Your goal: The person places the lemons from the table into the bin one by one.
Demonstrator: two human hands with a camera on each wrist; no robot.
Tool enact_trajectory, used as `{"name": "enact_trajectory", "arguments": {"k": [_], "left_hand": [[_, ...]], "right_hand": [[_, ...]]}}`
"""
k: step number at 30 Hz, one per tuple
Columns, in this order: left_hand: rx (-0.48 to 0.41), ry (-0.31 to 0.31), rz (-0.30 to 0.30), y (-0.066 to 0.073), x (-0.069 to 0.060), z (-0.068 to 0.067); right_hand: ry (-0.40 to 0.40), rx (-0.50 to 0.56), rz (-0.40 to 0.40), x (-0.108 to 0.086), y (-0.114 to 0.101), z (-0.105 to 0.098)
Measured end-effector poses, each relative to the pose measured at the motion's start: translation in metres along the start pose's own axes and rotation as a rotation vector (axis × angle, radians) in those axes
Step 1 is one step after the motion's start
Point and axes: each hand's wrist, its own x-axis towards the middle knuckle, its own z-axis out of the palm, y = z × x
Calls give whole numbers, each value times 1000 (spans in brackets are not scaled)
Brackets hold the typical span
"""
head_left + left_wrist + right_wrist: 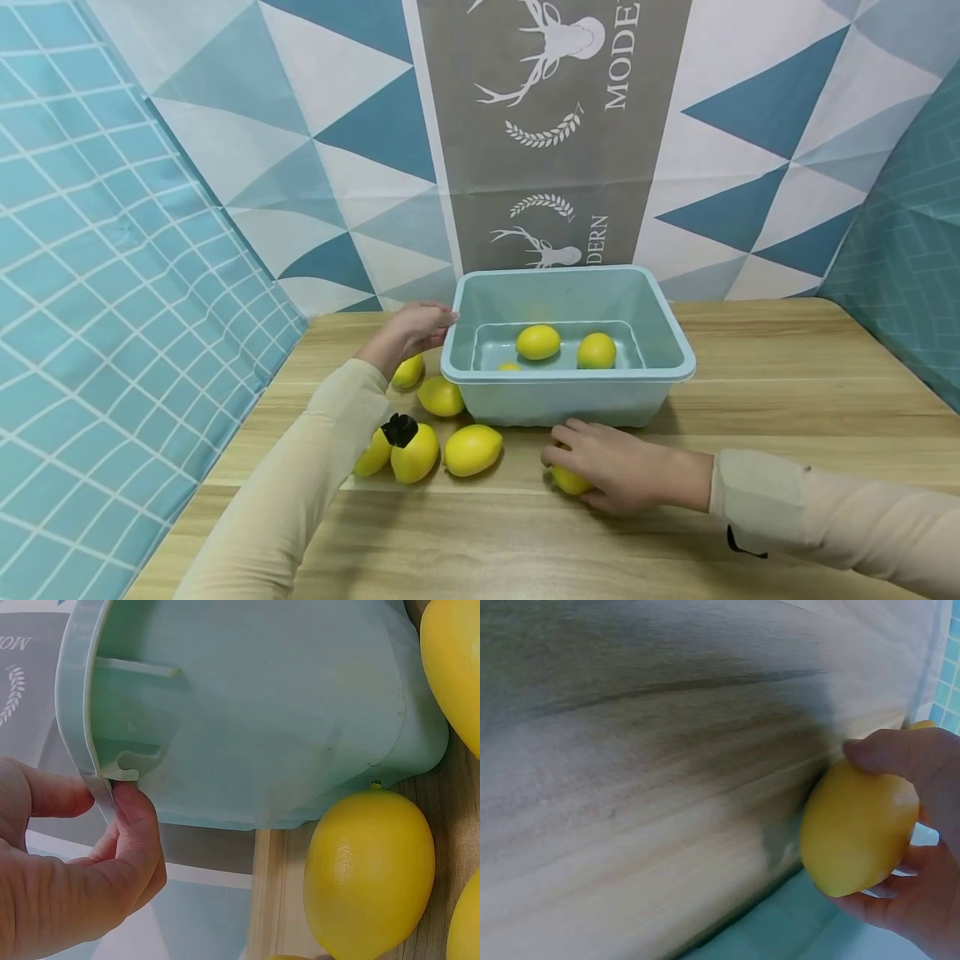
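A light blue-green plastic bin (pixel 562 400) stands at the back of the wooden table with several lemons in it, among them one lemon (pixel 537 342) and another (pixel 596 351). My left hand (pixel 417 327) pinches the bin's rim at its left end; the left wrist view shows thumb and fingers on that rim (pixel 79 712). In front of the bin, my right hand (pixel 611 467) grips a lemon (pixel 859 829) low over the table, thumb on one side and fingers on the other. The hand covers part of this lemon in the head view.
Several loose lemons lie left of and before the bin, including one (pixel 472 450) near its front left corner and one (pixel 441 396) against its side. My left forearm partly covers others (pixel 408 372). Patterned cloth (pixel 360 125) hangs behind the table (pixel 480 542).
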Motion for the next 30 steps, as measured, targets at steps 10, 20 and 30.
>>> {"name": "enact_trajectory", "arguments": {"k": [10, 20, 30], "left_hand": [[-5, -4, 3, -2, 1, -1], [0, -3, 1, 0, -1, -1], [2, 0, -2, 0, -2, -1]], "right_hand": [[-120, -72, -19, -4, -1, -11], [-155, -78, -25, -8, -2, -26], [-75, -85, -63, -12, -6, -36]]}}
